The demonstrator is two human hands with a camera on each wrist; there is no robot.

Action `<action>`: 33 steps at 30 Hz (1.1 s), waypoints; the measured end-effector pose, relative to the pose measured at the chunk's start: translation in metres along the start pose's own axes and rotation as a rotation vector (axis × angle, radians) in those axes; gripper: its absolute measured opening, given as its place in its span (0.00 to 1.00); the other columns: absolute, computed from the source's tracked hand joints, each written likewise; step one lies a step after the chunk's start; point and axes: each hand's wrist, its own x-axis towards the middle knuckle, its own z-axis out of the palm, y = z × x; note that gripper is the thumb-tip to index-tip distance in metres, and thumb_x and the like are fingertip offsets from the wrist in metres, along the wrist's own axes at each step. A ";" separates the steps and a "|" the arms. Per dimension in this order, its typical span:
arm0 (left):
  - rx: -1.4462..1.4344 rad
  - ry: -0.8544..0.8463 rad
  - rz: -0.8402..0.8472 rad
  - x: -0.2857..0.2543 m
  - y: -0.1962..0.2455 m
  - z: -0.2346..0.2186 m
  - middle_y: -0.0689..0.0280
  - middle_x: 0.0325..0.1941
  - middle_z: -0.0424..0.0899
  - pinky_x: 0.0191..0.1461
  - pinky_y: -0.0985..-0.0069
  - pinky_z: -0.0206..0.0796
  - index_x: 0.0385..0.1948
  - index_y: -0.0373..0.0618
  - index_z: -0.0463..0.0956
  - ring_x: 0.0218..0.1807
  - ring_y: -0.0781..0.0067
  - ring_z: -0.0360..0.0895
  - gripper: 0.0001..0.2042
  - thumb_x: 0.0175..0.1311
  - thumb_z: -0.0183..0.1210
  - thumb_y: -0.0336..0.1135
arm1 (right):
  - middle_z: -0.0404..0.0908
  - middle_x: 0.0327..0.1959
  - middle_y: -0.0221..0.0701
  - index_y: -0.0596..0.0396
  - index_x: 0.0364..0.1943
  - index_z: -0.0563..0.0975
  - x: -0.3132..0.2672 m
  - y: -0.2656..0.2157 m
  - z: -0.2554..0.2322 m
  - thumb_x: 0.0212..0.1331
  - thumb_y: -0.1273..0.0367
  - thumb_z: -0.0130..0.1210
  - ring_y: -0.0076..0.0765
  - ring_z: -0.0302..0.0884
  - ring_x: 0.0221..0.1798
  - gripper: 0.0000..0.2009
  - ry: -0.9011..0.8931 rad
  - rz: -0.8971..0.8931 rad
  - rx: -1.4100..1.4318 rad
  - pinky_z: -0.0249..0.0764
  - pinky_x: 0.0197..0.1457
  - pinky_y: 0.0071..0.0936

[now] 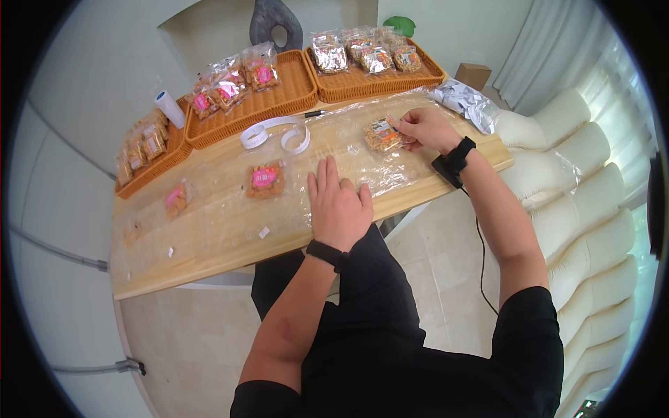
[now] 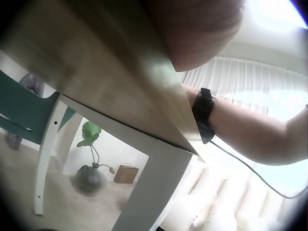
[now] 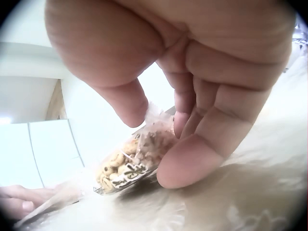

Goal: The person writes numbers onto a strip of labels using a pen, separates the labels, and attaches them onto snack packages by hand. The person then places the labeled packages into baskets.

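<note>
My right hand [image 1: 428,130] pinches the right end of a clear packet of nut-like snack pieces [image 1: 381,136] with an orange and dark label. Close up in the right wrist view, thumb and fingers hold the crinkled edge of this snack packet [image 3: 122,166], low over the table. My left hand [image 1: 340,207] lies palm down with fingers spread on clear plastic film [image 1: 390,171] near the front edge. Left of it, a packet of orange-brown snacks with a pink label [image 1: 265,180] lies flat. The left wrist view looks mostly under the tabletop.
Wicker trays line the back: one with pink-labelled packets [image 1: 263,75], one with pale packets [image 1: 376,61], one at left [image 1: 146,148]. A white tape strip [image 1: 296,143], a black pen [image 1: 315,113], a white roll [image 1: 169,109] and crumpled silver wrapping [image 1: 465,103] lie around.
</note>
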 end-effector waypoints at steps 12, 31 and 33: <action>-0.096 0.026 0.065 0.003 0.002 -0.013 0.35 0.70 0.62 0.75 0.43 0.46 0.34 0.26 0.74 0.72 0.35 0.58 0.16 0.61 0.60 0.36 | 0.87 0.31 0.36 0.58 0.37 0.86 0.065 -0.011 -0.032 0.62 0.57 0.61 0.35 0.86 0.34 0.16 0.191 -0.125 -0.420 0.79 0.44 0.32; -0.242 0.011 0.092 0.005 0.001 -0.022 0.37 0.70 0.63 0.74 0.39 0.47 0.32 0.31 0.73 0.73 0.35 0.58 0.16 0.57 0.62 0.38 | 0.77 0.57 0.48 0.58 0.58 0.74 0.196 -0.051 -0.028 0.43 0.62 0.73 0.54 0.74 0.60 0.34 0.316 -0.374 -1.171 0.71 0.66 0.43; -0.234 0.005 0.092 0.004 0.001 -0.021 0.37 0.70 0.63 0.74 0.39 0.47 0.32 0.31 0.73 0.73 0.36 0.58 0.16 0.57 0.62 0.38 | 0.80 0.52 0.47 0.60 0.49 0.78 0.179 -0.053 -0.037 0.46 0.63 0.71 0.52 0.78 0.54 0.26 0.327 -0.485 -1.065 0.73 0.61 0.43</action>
